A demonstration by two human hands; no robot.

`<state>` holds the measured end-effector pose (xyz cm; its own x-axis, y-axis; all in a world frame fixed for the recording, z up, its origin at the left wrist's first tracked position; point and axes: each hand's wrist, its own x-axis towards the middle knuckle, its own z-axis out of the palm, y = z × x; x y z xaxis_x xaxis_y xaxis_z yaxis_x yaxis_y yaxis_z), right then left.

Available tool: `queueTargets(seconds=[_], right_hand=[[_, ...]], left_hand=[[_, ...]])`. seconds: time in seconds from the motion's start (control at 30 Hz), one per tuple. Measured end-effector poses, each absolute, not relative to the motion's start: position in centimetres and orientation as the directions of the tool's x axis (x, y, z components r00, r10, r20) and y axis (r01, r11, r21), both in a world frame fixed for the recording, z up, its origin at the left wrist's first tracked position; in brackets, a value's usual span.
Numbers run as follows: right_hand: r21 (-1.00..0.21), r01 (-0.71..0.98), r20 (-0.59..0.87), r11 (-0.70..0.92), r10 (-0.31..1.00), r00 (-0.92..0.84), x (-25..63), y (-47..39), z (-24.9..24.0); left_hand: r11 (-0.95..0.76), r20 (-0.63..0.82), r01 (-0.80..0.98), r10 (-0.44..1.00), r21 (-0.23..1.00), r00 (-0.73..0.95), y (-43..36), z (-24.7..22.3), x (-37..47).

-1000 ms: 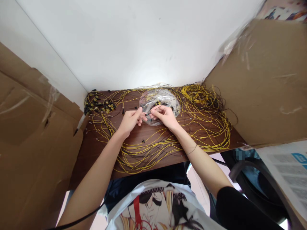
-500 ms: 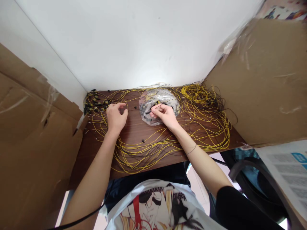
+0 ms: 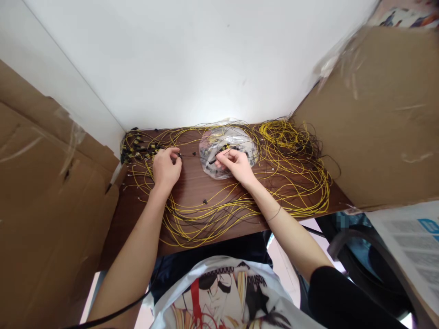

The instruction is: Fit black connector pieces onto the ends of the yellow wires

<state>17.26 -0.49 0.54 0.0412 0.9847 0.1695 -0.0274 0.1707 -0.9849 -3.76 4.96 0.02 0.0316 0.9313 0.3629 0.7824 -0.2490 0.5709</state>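
Observation:
My left hand (image 3: pixel 167 167) is bent inward at the left of the table, thumb and forefinger nearly together on a small black piece (image 3: pixel 179 156). A thin dark wire (image 3: pixel 195 156) runs from there across to my right hand (image 3: pixel 237 165). That hand pinches the wire between thumb and fingertips, above a clear plastic bag (image 3: pixel 204 148). A short black tip (image 3: pixel 212 161) sticks out beside its fingers. Small black and yellow parts lie in the bag, partly hidden by the hand.
Yellow and black wires (image 3: pixel 219 214) loop along the front of the brown table (image 3: pixel 137 224), with a tangled coil (image 3: pixel 281 135) at back right. Black connectors (image 3: pixel 137 146) are heaped at back left. Cardboard walls (image 3: pixel 370 114) stand at both sides, a white panel (image 3: pixel 206 59) behind.
My left thumb and forefinger have come closer together, and a small black piece now shows at their tips. My right hand has barely moved.

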Motion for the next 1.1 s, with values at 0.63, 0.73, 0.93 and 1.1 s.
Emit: queueTargets(seconds=[0.63, 0.73, 0.93, 1.1], right_hand=[[-0.978, -0.061, 0.193, 0.198, 0.978, 0.085, 17.4, -0.3, 0.5], [-0.980, -0.051, 0.188, 0.191, 0.981, 0.053, 17.4, -0.3, 0.6], [-0.975, -0.037, 0.218, 0.218, 0.976, 0.005, 17.3, -0.5, 0.6], [-0.969, -0.035, 0.246, 0.246, 0.969, -0.002, 17.2, -0.5, 0.7]], left_hand=[[-0.324, 0.498, 0.762, 0.867, 0.561, 0.002, 4.5, 1.1, -3.8], [-0.514, 0.581, 0.625, 0.805, 0.587, 0.117, 3.7, 1.4, -2.5], [-0.726, 0.557, 0.423, 0.688, 0.542, 0.466, 1.8, 0.9, 0.1], [-0.742, 0.542, 0.364, 0.664, 0.564, 0.514, 1.4, 0.2, 0.9]])
